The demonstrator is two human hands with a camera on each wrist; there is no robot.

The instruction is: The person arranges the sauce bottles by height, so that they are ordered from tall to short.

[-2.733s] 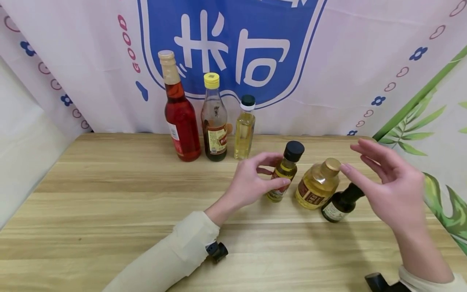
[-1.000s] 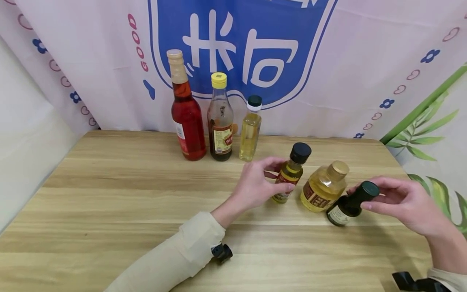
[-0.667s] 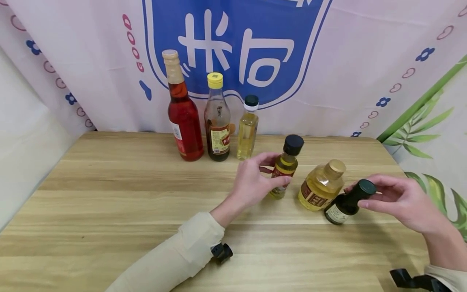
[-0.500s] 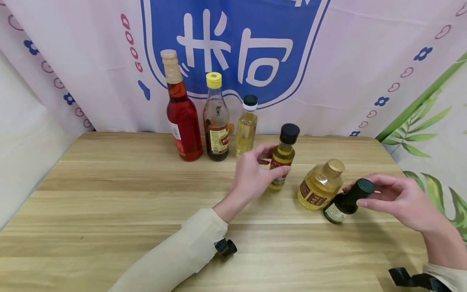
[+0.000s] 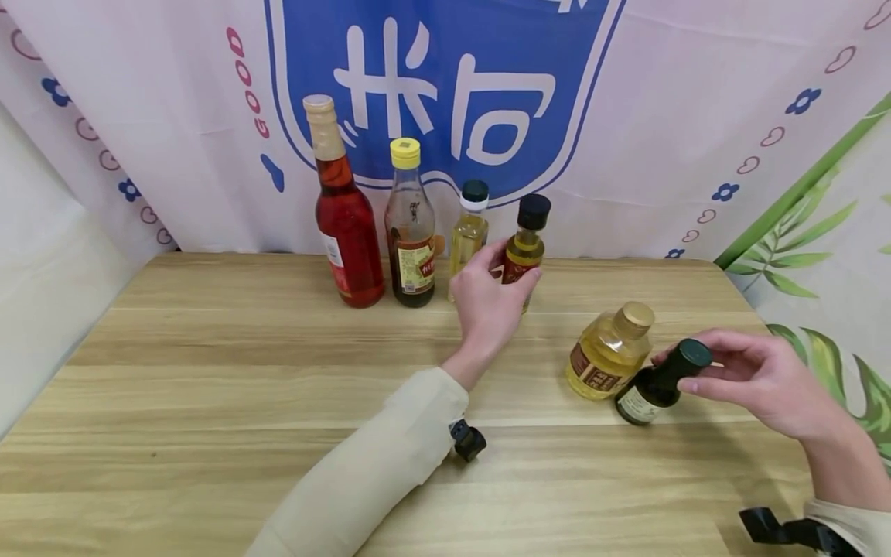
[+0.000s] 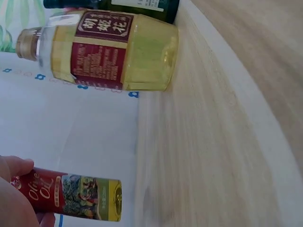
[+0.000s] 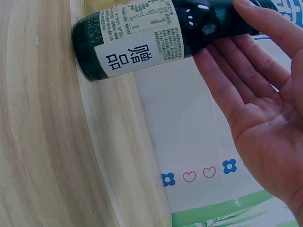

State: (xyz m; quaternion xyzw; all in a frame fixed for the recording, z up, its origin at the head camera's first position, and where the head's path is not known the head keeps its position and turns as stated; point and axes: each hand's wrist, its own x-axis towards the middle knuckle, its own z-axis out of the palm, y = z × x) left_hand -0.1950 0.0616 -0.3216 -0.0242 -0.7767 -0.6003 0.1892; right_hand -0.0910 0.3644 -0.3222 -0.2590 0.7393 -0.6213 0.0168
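Observation:
My left hand grips a small olive oil bottle with a black cap, near the table's back edge. In the left wrist view the base of this olive oil bottle shows against the curtain, above the tabletop. My right hand holds the neck of a dark green bottle between thumb and fingers; the right wrist view shows its cream label. That bottle stands on the table beside a squat, gold-capped bottle of yellow oil, overlapping it in the head view.
Along the back stand a tall red bottle, a yellow-capped sauce bottle and a slim oil bottle, partly hidden by my left hand. A printed curtain hangs behind the wooden table.
My left hand has carried the olive oil bottle away from the gold-capped one, back towards the slim oil bottle. Earlier my right hand came down onto the dark green bottle's neck and stays there.

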